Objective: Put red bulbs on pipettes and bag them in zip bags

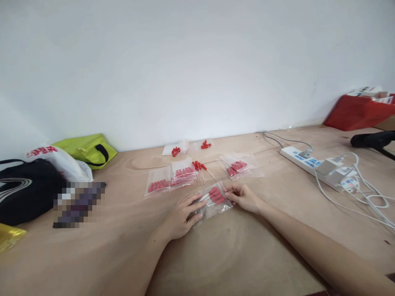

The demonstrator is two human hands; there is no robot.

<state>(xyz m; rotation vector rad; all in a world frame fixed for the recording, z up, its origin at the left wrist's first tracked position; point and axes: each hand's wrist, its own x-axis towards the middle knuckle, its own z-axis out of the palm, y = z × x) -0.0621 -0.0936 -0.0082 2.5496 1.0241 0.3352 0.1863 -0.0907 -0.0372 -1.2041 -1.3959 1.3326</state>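
A clear zip bag [212, 209] with several red pieces [217, 195] in it lies on the wooden table between my hands. My left hand [184, 214] rests on the bag's left part, fingers spread. With thumb and fingers pressed together, my right hand [242, 197] pinches the bag's right edge. Just behind are several red-tipped sticks [200, 166]. Filled bags [158, 184] lie to the left, beside another stack [184, 172], and more filled bags [237, 166] are at the right. Loose red pieces [175, 151] sit on bags near the wall, with others [205, 144] beside them.
A white power strip [308, 164] with plugs and coiled white cables [370, 197] is on the right. A red bag [354, 113] and a black object [370, 140] are farther right. At left are a green bag [86, 150], white bag [69, 160] and black bag [27, 189].
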